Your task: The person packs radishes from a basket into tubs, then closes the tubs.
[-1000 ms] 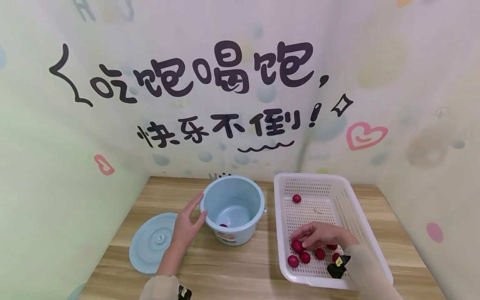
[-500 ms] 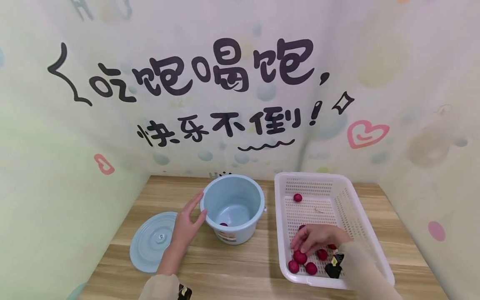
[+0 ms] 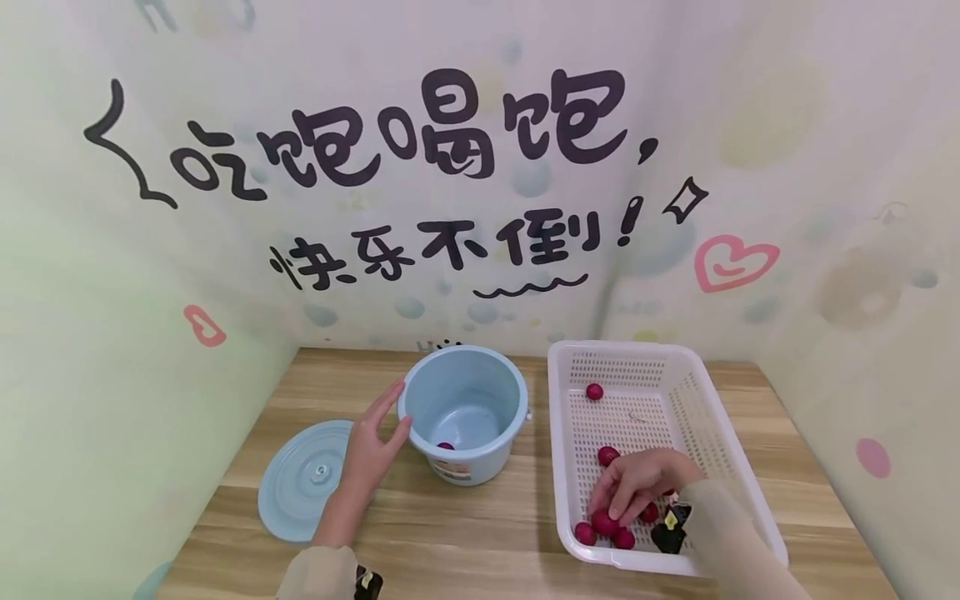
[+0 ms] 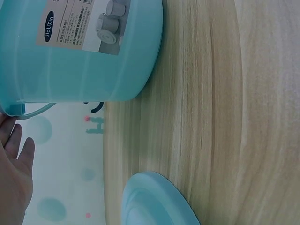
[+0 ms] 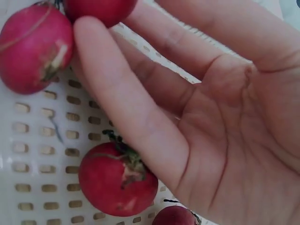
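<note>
A light blue bucket [image 3: 480, 462] stands upright with a red radish [image 3: 446, 446] inside. My left hand [image 3: 371, 450] touches its left rim with fingers and thumb spread; in the left wrist view, that hand [image 4: 16, 173] is beside the bucket [image 4: 84, 70] near its handle. Over the near-left part of a white perforated basket [image 3: 558, 467], my right hand [image 3: 645, 483] pinches a radish [image 3: 604, 522]. More radishes lie close by. The right wrist view shows the right hand [image 5: 197, 103] with fingertips at a radish [image 5: 101, 7], another radish [image 5: 118, 179] below.
A round blue lid [image 3: 300, 483] lies on the wooden table [image 3: 465, 550], left of the bucket and partly behind the left forearm. One radish [image 3: 594, 392] sits near the basket's far end. A wall with black lettering stands behind the table.
My right hand has moved slightly towards the near side of the basket with the radish at its fingertips, and a radish behind it has come into view. The left hand stays at the bucket.
</note>
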`<state>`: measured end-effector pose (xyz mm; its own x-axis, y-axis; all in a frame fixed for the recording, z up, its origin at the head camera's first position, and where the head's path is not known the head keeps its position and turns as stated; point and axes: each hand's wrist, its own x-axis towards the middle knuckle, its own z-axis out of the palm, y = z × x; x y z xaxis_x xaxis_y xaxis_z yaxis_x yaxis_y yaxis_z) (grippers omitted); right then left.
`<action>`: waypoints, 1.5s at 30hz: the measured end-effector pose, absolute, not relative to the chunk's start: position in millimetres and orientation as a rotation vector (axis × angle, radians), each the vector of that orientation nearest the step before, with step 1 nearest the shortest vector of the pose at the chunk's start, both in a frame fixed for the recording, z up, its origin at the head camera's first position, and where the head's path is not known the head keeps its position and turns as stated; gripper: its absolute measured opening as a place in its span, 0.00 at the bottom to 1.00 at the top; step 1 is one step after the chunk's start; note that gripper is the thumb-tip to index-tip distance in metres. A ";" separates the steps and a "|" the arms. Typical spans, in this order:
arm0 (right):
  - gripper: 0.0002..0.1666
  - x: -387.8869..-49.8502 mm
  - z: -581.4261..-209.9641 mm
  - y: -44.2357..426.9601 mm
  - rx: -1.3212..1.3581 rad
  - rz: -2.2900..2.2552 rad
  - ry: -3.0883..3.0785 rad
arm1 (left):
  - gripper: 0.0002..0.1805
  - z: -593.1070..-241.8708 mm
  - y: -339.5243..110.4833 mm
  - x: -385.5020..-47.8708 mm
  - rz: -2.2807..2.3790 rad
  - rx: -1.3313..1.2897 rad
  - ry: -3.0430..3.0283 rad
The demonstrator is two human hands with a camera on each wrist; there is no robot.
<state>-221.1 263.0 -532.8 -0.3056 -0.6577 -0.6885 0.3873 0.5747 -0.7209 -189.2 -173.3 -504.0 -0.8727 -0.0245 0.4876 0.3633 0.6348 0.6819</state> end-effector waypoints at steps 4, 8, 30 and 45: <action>0.20 -223.6 -532.3 263.8 -0.275 -1.081 1.574 | 0.30 -503.1 -173.9 -191.4 -1.138 -0.291 -2.374; 0.23 -225.1 -531.2 266.7 -0.340 -1.159 1.572 | 0.29 -501.3 -174.4 -192.1 -1.144 -0.304 -2.381; 0.24 -231.0 -479.2 262.3 -0.595 -1.378 2.092 | 0.29 -501.9 -173.4 -189.5 -1.181 -0.290 -2.371; 0.27 -235.0 -464.2 241.2 -0.564 -1.593 2.180 | 0.29 -505.1 -172.6 -187.4 -1.171 -0.276 -2.362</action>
<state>-235.0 241.2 -464.2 -0.8470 -0.5272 -0.0678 -0.0956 0.2765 -0.9562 -187.4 -172.6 -505.1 -0.8616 -0.0336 0.5064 0.3826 0.6127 0.6916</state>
